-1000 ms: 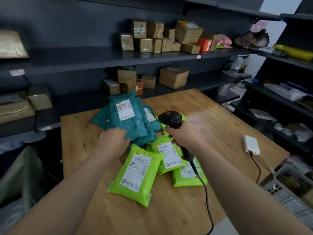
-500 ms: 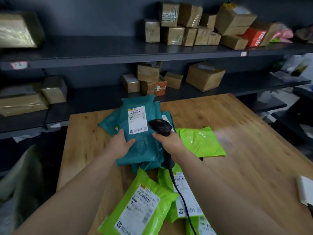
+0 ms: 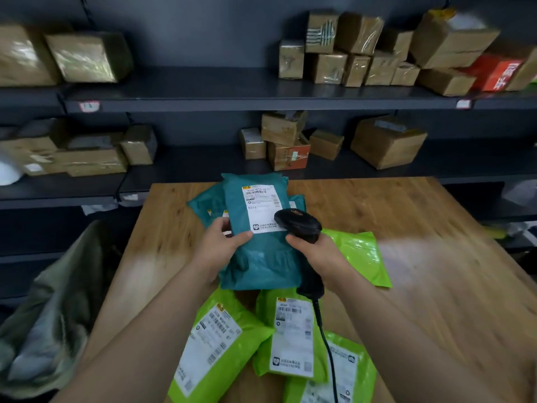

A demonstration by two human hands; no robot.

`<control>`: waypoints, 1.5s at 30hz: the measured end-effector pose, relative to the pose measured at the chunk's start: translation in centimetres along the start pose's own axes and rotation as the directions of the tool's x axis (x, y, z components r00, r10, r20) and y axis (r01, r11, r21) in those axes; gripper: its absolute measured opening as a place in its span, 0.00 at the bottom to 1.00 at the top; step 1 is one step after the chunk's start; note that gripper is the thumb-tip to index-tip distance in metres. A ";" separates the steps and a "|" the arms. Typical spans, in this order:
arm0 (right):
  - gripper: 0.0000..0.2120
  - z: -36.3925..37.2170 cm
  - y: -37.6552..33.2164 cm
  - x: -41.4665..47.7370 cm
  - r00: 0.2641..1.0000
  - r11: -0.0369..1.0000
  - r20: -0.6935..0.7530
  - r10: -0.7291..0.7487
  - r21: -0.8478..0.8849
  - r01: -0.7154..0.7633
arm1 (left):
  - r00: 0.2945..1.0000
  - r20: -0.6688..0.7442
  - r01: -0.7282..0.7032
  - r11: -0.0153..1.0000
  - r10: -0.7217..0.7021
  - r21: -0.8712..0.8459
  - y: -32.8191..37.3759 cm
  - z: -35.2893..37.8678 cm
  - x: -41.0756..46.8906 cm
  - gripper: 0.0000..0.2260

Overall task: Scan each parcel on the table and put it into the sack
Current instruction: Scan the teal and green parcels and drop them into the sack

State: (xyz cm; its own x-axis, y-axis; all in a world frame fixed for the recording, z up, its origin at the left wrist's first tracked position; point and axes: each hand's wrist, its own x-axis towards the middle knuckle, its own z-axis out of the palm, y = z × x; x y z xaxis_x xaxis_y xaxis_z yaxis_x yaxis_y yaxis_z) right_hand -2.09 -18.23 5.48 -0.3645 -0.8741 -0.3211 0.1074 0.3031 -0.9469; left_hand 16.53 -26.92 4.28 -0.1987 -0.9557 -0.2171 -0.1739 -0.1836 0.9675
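Observation:
My left hand (image 3: 220,245) grips a teal parcel (image 3: 255,257) by its left edge and holds it raised, white label facing me. My right hand (image 3: 319,254) grips a black barcode scanner (image 3: 299,223), whose head sits over the label's lower right corner. More teal parcels (image 3: 205,206) lie behind it on the wooden table (image 3: 436,271). Several lime green parcels lie near me, one with its label up (image 3: 212,347), one at the centre (image 3: 293,335), and one plain side up (image 3: 357,257) to the right. A grey-green sack (image 3: 49,324) hangs open at the table's left side.
Dark shelves behind the table hold several taped cardboard boxes (image 3: 386,141) and a red box (image 3: 497,72). The scanner's black cable (image 3: 325,344) runs down over the green parcels toward me. The right half of the table is bare wood.
My left hand has lifted the teal parcel off the pile and tilted it toward me. My right hand has brought the scanner up to its label. The camera has moved left and closer.

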 end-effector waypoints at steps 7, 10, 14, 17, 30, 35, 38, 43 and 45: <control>0.05 -6.8 0.3 -6.5 0.983 0.994 0.162 -0.088 -0.056 0.099 | 0.990 0.046 0.140 0.936 -0.132 -0.324 1.7 2.8 -5.4 0.18; 0.04 -8.5 -0.2 -8.3 0.982 0.982 0.147 -0.116 -0.131 0.135 | 0.993 0.042 0.119 0.945 -0.112 -0.305 1.0 3.9 -7.9 0.14; 0.04 -9.7 -1.8 -10.4 0.975 0.968 0.172 -0.143 -0.182 0.174 | 0.997 -0.044 0.048 0.957 -0.063 -0.288 -0.3 5.5 -10.7 0.16; 0.09 -9.9 -3.0 -11.9 0.965 0.949 0.206 -0.164 -0.235 0.211 | 0.996 -0.080 0.008 0.970 -0.028 -0.245 -1.0 6.6 -12.1 0.17; 0.10 -11.2 -4.1 -16.0 0.981 0.929 0.163 -0.105 -0.336 0.155 | 0.991 -0.130 -0.040 0.984 0.017 -0.172 -2.5 8.1 -14.5 0.21; 0.09 -11.6 -4.2 -16.7 0.980 0.927 0.173 -0.102 -0.341 0.156 | 0.991 -0.130 -0.017 0.985 -0.006 -0.172 -2.8 8.0 -14.2 0.22; 0.08 -11.8 -4.3 -16.8 0.980 0.924 0.170 -0.108 -0.346 0.161 | 0.993 -0.117 -0.017 0.984 -0.005 -0.180 -2.9 7.9 -14.1 0.22; 0.09 -12.0 -4.7 -16.7 0.984 0.925 0.140 -0.114 -0.346 0.157 | 0.993 -0.108 0.008 0.965 -0.037 -0.264 -2.8 7.8 -13.8 0.18; 0.09 -11.9 -4.7 -16.7 0.984 0.930 0.140 -0.109 -0.334 0.150 | 0.994 -0.104 0.013 0.963 -0.042 -0.269 -2.7 7.8 -13.8 0.18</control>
State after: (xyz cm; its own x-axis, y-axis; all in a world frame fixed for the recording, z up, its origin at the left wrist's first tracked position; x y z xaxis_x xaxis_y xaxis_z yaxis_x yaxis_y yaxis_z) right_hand -7.54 -0.58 15.47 -0.2408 -0.9464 -0.2152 -0.2638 0.2772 -0.9239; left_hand 12.24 -11.49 3.68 -0.0894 -0.9659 -0.2431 0.0892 -0.2509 0.9639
